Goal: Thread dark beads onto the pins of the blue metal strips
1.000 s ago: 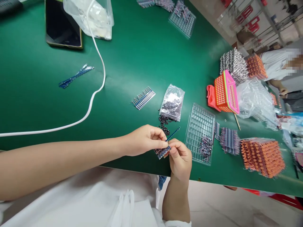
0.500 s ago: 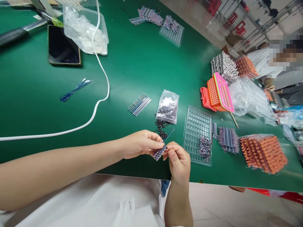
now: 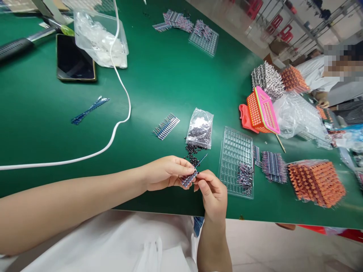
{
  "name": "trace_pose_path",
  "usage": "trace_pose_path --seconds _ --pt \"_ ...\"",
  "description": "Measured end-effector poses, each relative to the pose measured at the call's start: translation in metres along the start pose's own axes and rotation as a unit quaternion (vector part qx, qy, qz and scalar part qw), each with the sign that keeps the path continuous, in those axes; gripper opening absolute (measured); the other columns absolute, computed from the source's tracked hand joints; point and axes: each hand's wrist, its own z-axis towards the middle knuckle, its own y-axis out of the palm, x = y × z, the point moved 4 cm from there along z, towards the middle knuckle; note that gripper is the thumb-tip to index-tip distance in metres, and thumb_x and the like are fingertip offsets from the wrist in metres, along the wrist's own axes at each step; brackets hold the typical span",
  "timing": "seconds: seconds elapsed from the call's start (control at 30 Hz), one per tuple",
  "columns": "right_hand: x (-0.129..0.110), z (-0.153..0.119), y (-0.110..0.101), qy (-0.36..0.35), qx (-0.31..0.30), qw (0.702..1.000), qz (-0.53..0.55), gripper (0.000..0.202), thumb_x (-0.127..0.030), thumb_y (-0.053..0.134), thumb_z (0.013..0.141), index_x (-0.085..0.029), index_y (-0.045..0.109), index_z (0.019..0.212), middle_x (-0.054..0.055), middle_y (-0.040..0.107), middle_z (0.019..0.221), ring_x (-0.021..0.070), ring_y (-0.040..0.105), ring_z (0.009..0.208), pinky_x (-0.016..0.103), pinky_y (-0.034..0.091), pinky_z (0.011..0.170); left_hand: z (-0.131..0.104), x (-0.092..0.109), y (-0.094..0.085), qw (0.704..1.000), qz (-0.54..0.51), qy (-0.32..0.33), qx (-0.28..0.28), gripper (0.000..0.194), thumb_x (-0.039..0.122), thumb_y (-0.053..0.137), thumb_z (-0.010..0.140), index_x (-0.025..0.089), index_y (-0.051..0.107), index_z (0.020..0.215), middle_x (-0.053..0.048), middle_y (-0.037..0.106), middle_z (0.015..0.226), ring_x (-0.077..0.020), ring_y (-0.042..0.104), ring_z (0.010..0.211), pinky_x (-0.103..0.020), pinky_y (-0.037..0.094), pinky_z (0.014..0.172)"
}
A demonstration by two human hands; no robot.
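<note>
Between thumb and fingers, my left hand [image 3: 166, 173] pinches a short blue-and-white comb-like strip [image 3: 188, 179] of small parts; a thin blue end sticks out past the thumb. My right hand [image 3: 214, 194] is closed at the strip's right edge, its thumb and forefinger pressed together around a tiny dark piece too small to name. Small black beads [image 3: 194, 154] lie loose just beyond my fingers, spilling from a clear plastic bag [image 3: 200, 126]. Another comb-like strip with thin wire legs [image 3: 166, 126] rests on the green table to the left of the bag.
Right of my hands sits a clear compartment tray [image 3: 234, 155] holding a pile of small parts. Further right are stacked strips [image 3: 273, 167], an orange stack [image 3: 316, 183] and a pink-orange basket [image 3: 262, 109]. A white cable [image 3: 115, 130], phone [image 3: 75, 58] and hammer-like tool [image 3: 17, 46] lie left.
The strip has tilted a little and shifted slightly left in my left hand. My right fingers stay at its edge, moved only slightly. The view has shifted a little.
</note>
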Motion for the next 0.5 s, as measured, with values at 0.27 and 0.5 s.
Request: trace_pose_path --seconds 0.27,0.5 --pt "-0.0061 0.0002 0.0049 -0.040 -0.042 0.997 -0.046 0.031 -0.018 0.057 0.096 -0.030 0.068 0.122 0.003 0.066 0.097 0.0134 0.064 0.077 0.027 0.054 0.064 0.0007 0.0011 -0.0017 0.999 -0.032 0.005 -0.013 0.024 0.031 0.081 0.080 0.008 0.071 0.080 -0.004 0.069 0.071 -0.0097 0.064 0.062 -0.019 0.050 0.062" --pt "-0.0038 -0.0012 0.0037 -0.039 -0.037 0.997 -0.047 0.031 -0.020 0.059 0.095 -0.031 0.068 0.123 0.004 0.065 0.096 0.0150 0.063 0.080 0.028 0.054 0.063 0.0004 0.0012 -0.0008 1.000 -0.017 0.016 0.005 0.028 0.033 0.084 0.076 0.010 0.069 0.082 -0.003 0.070 0.072 -0.0110 0.065 0.064 -0.021 0.051 0.064"
